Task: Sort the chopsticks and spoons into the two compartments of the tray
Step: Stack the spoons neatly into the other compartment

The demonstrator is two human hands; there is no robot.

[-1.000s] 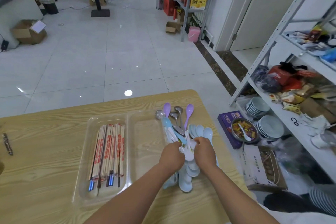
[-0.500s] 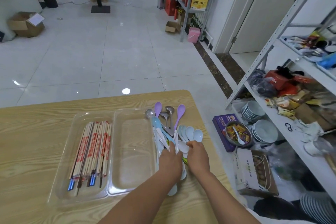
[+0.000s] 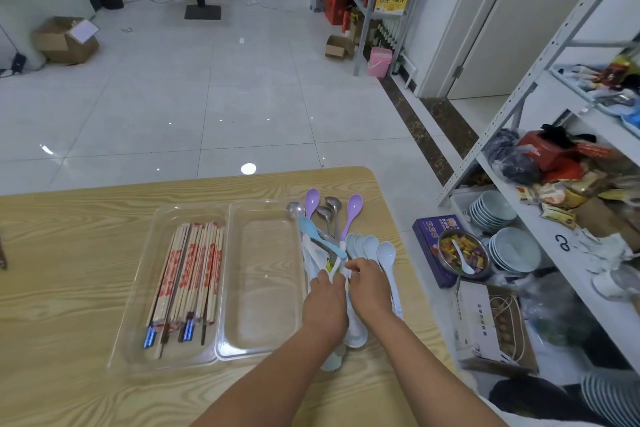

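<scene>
Pale wood-grain table (image 3: 69, 288) fills the lower part of what we see, looking down from head height, with glossy white floor tiles (image 3: 207, 97) beyond it and an open cardboard box (image 3: 64, 42) on the floor at far left.

On the table lies a clear plastic tray (image 3: 194, 207) with two long compartments side by side. In the left compartment we see the chopsticks (image 3: 188, 274), a packed bundle in red-printed paper sleeves, lying lengthwise.

Just right of the tray, on the bare table, sits a heap of spoons (image 3: 370, 246): purple, pale blue, white and metal, bowls pointing away from us.

Both bare forearms reach in from the bottom edge. The left hand (image 3: 325, 307) and right hand (image 3: 369, 288) are close together on the heap, palms down, fingers curled around and pinching the white spoon handles.

At far right a grey metal shelf rack (image 3: 519, 87) holds clutter, with stacked pale bowls (image 3: 512, 250) low down.
</scene>
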